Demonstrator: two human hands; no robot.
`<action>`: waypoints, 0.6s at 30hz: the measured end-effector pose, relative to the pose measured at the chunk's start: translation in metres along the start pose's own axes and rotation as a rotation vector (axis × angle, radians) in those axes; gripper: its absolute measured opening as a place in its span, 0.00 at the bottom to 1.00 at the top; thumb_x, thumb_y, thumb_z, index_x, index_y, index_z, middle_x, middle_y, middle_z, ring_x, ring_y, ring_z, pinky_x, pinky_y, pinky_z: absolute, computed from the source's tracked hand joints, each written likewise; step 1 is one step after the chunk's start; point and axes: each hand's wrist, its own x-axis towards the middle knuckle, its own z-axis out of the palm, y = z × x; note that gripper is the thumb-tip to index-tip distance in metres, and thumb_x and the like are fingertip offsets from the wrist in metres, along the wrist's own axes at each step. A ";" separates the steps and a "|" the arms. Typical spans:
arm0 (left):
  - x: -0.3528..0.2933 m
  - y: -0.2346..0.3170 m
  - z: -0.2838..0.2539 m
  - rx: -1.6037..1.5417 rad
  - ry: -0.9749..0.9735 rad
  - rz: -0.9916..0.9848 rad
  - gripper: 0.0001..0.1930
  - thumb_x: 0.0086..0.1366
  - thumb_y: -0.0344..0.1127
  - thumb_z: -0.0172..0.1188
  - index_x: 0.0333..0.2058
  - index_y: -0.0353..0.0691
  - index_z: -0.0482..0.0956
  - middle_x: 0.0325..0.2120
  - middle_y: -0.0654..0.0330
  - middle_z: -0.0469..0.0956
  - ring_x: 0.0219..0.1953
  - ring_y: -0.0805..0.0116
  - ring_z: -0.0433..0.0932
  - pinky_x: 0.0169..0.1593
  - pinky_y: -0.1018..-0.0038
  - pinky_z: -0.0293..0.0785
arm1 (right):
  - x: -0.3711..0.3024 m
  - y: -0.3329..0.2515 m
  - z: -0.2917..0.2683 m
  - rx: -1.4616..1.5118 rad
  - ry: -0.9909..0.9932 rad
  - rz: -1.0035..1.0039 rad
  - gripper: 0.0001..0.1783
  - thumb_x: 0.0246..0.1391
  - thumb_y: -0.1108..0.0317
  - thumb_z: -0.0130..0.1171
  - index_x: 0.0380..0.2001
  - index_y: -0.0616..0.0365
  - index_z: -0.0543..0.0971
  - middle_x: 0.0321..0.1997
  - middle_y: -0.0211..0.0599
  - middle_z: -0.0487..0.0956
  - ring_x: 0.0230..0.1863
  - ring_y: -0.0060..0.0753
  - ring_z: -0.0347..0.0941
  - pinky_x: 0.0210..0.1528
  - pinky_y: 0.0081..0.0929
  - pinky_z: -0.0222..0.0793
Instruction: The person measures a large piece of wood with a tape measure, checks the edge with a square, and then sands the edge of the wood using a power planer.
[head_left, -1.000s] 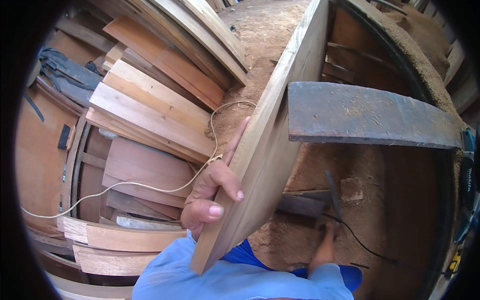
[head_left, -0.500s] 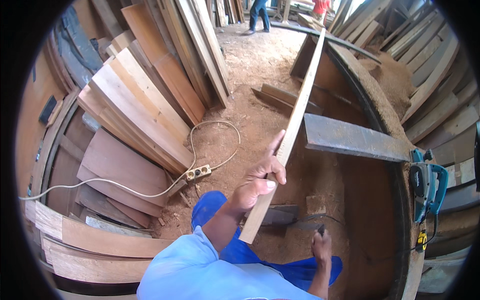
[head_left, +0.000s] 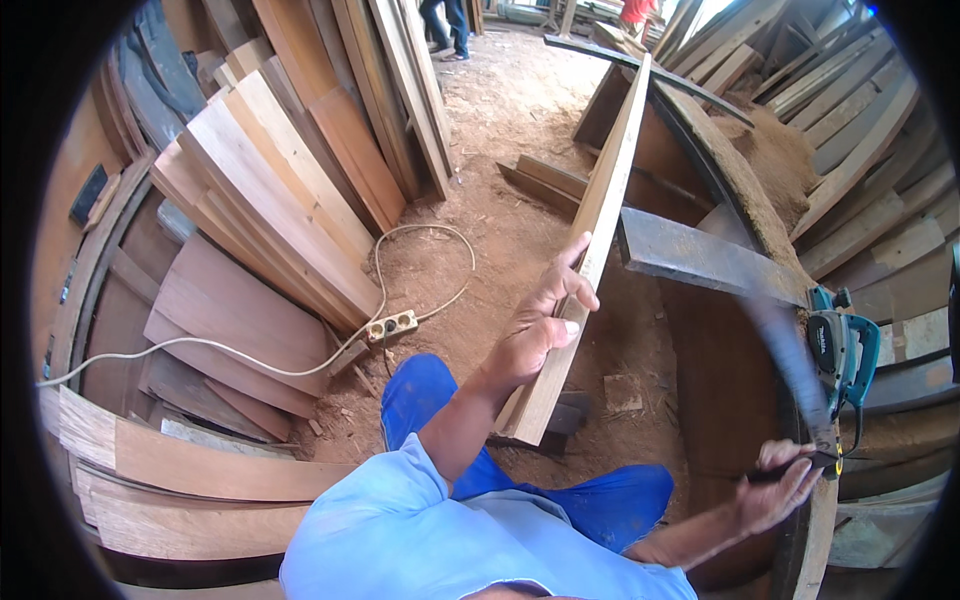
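My left hand (head_left: 545, 325) grips a long pale wooden plank (head_left: 572, 365) near its lower end, thumb on one side and fingers on the other. The plank runs up and away, its far end near the dark beam at the top; its edge and one broad side both show. At the right, beside the bench edge, my right hand (head_left: 780, 490) is closed on the dark handle of what looks like a try square. The square's metal blade (head_left: 790, 365) points up and away, smeared by motion. Just past that hand, a yellow tape measure (head_left: 838, 455) shows only in part.
A teal electric planer (head_left: 845, 350) rests on the bench at right. A dark cross board (head_left: 705, 255) juts inward from there. Boards (head_left: 270, 200) lean on the left; a socket strip (head_left: 392, 325) with a white cable lies on the sawdust-strewn floor. Another person's legs (head_left: 447, 28) show far off.
My right hand has swung right and up from beside my knee to the bench edge, bringing the try square's blade into view. My left hand has shifted right slightly, and the plank has turned.
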 end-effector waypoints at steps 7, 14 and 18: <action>-0.007 -0.004 0.001 -0.103 0.122 -0.075 0.25 0.50 0.32 0.50 0.50 0.44 0.66 0.72 0.44 0.49 0.73 0.56 0.50 0.72 0.66 0.43 | -0.029 0.067 0.150 -0.146 -0.250 0.238 0.06 0.64 0.74 0.58 0.41 0.65 0.81 0.40 0.36 0.81 0.41 0.30 0.79 0.44 0.30 0.76; -0.012 -0.003 0.009 -0.232 0.189 -0.128 0.27 0.53 0.35 0.56 0.53 0.45 0.62 0.64 0.51 0.59 0.61 0.62 0.62 0.67 0.67 0.54 | -0.019 0.082 0.221 -0.332 -0.556 0.004 0.05 0.58 0.77 0.60 0.39 0.62 0.80 0.26 0.39 0.78 0.27 0.26 0.72 0.34 0.28 0.70; -0.014 0.000 0.007 -0.243 0.170 -0.175 0.27 0.54 0.35 0.55 0.54 0.44 0.61 0.62 0.52 0.60 0.58 0.65 0.63 0.65 0.67 0.55 | -0.017 0.086 0.226 -0.316 -0.596 0.038 0.05 0.58 0.79 0.58 0.38 0.62 0.80 0.27 0.33 0.79 0.29 0.22 0.70 0.35 0.25 0.69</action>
